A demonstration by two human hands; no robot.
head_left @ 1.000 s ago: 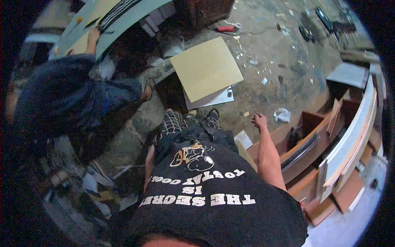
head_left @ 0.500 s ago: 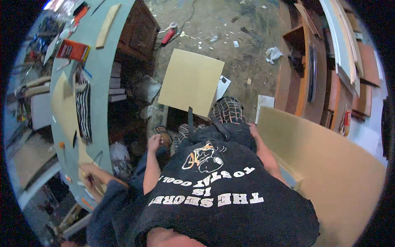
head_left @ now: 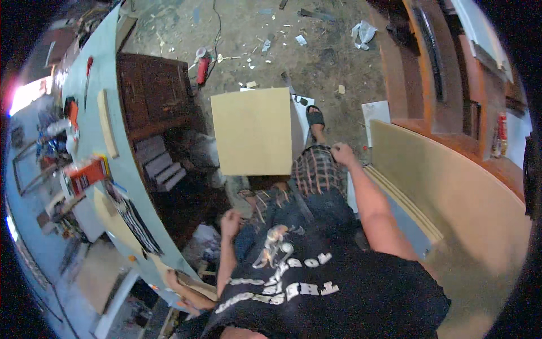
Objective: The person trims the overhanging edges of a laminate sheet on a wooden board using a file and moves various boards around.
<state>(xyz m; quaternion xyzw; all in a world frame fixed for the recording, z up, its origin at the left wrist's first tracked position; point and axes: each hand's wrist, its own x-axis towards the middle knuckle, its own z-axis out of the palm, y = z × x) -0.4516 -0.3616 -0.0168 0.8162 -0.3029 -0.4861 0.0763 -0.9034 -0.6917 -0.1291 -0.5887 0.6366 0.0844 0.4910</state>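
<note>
My right hand (head_left: 342, 153) is closed at the knee of my plaid shorts (head_left: 319, 169), with cloth pinched in its fingers. One sandalled foot (head_left: 315, 116) stretches forward beyond it. My left hand (head_left: 230, 222) hangs low beside my other leg, its fingers curled into a loose fist with nothing seen in it. Ahead of my legs lies a pale yellow square board (head_left: 252, 133), apart from both hands; what bears it is mostly hidden. At its right edge lies a white sheet (head_left: 304, 116) with a dark shape on it.
To the left, another person's hands (head_left: 189, 291) are at a long pale green bench (head_left: 127, 169) with a red-orange box (head_left: 86, 174) and striped cloth (head_left: 135, 217). A red power tool (head_left: 203, 69) with a cord lies on the littered floor. Large panels (head_left: 451, 175) lean at right.
My view has shifted. My right hand has moved forward from my hip to the knee, and my foot now shows. My left hand stays low. The board appears turned squarer to me.
</note>
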